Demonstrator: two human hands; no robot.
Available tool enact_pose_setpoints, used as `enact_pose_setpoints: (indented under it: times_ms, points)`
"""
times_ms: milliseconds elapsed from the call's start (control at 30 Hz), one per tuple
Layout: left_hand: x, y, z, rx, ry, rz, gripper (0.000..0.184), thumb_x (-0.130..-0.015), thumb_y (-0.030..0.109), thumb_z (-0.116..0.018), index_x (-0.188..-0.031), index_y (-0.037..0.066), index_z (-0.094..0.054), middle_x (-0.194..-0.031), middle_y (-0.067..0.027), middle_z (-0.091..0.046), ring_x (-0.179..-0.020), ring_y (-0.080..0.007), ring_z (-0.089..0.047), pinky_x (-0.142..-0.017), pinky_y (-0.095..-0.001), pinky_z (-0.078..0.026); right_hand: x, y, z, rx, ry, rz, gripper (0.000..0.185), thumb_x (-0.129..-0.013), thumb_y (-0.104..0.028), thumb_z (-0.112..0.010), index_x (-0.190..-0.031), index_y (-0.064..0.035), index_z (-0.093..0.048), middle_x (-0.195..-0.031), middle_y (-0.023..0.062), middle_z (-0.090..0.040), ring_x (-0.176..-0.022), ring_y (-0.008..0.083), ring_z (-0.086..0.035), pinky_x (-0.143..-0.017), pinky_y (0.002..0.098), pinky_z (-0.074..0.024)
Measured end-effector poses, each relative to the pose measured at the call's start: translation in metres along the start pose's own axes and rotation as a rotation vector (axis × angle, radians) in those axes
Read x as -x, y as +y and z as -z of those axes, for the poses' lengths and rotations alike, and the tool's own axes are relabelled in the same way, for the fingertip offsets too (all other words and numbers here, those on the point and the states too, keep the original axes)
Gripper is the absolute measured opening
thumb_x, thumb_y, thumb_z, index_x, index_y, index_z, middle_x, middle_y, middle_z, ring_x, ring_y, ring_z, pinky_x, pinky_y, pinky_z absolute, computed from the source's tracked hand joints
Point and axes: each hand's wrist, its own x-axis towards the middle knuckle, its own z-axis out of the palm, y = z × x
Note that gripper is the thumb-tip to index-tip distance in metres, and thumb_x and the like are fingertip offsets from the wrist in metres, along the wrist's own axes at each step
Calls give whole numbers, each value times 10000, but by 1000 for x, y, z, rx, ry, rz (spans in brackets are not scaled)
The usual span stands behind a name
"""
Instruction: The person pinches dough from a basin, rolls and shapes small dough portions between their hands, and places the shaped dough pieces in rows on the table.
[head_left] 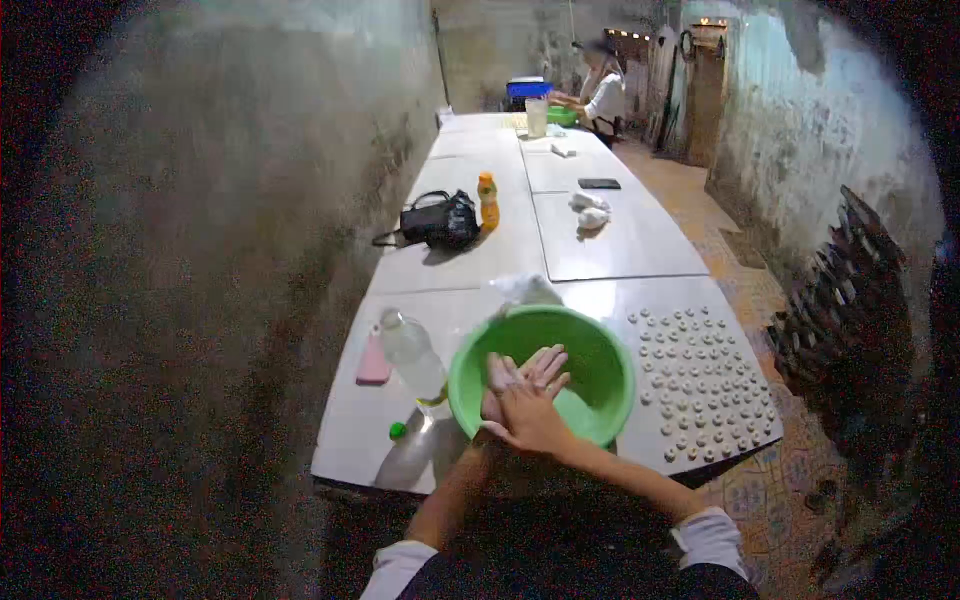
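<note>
Plainly, your extended right hand crosses your spread left hand, nothing visible gripped, over the green basin, likely to catch scraps. Spaced pale pieces sit at three o'clock.

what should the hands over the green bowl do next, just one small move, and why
I'd probably part them slowly, right hand lifting off left hand first. The right lies across the left, so anything between them is hidden, and the green bowl beneath could catch whatever drops.
</note>
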Motion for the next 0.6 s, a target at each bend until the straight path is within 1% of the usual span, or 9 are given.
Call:
enact_pose_setpoints:
  times_ms: [67,100,133,200,333,367,467,533,600]
  points:
    - [-6,-10,-55,480,334,250,934,-835,693,-197,-1403,-32,-39,-1469,-223,-64,-1367,-333,-85,-1093,-458,-125,-35,-10,26,-24,-287,62,685,-879,-559,-322,-1348,-60,-333,-1406,156,-324,-1322,318,-263,-1022,621,-133]
    - [-8,-21,-43,-92,294,391,935,-830,701,-207,-1399,-29,-78,-1460,-222,-116,-1352,-337,-152,-1088,-466,-146,-53,7,20,6,-544,-82,638,-879,-548,-335,-1298,-74,-417,-1392,145,-355,-1304,306,-307,-1033,597,-150]
    - [-4,-20,-24,263,75,317,879,-857,660,-230,-1388,-31,-122,-1450,-216,-165,-1332,-321,-222,-1081,-467,-174,-72,8,40,-59,-606,-236,616,-903,-504,-347,-1340,-71,-339,-1401,130,-346,-1329,305,-252,-1051,569,-113]
    - [-3,5,-42,-459,294,138,829,-880,621,-239,-1382,-31,-137,-1446,-217,-173,-1322,-321,-241,-1082,-470,-177,-55,20,52,350,-500,-2,645,-902,-519,-330,-1359,-64,-308,-1399,151,-340,-1319,314,-273,-1051,569,-103]
    - [-8,-5,-15,332,327,141,695,-913,468,-226,-1387,-30,-124,-1467,-176,-138,-1368,-310,-95,-1106,-459,-122,-23,-23,21,111,-165,207,667,-893,-569,-291,-1345,-84,-361,-1354,157,-401,-1306,321,-299,-1063,550,-96]
    - [-6,-24,-3,432,-119,245,755,-909,516,-292,-1398,-21,-86,-1453,-221,-123,-1351,-330,-163,-1109,-445,-143,-36,-17,20,73,-392,90,647,-894,-562,-291,-1328,-93,-390,-1348,154,-409,-1291,320,-322,-1061,558,-89]
    - [4,-2,-46,256,196,238,755,-906,531,-271,-1399,-13,-91,-1452,-218,-132,-1345,-341,-174,-1101,-474,-153,-58,22,12,-21,-462,-189,668,-840,-606,-332,-1277,-119,-467,-1356,126,-409,-1300,356,-288,-994,679,-89]
    - [16,22,-38,833,36,121,715,-905,537,-242,-1411,44,-135,-1445,-224,-152,-1334,-358,-198,-1070,-530,-189,-46,17,30,199,-547,38,656,-856,-578,-339,-1282,-93,-453,-1367,127,-396,-1289,374,-299,-1002,665,-98]
    - [5,9,-29,-223,-131,-66,675,-921,450,-218,-1396,-19,-116,-1465,-215,-117,-1356,-334,-151,-1093,-487,-123,-15,-3,2,-30,-176,19,611,-878,-544,-334,-1265,-91,-471,-1367,142,-389,-1287,385,-297,-1006,657,-103]
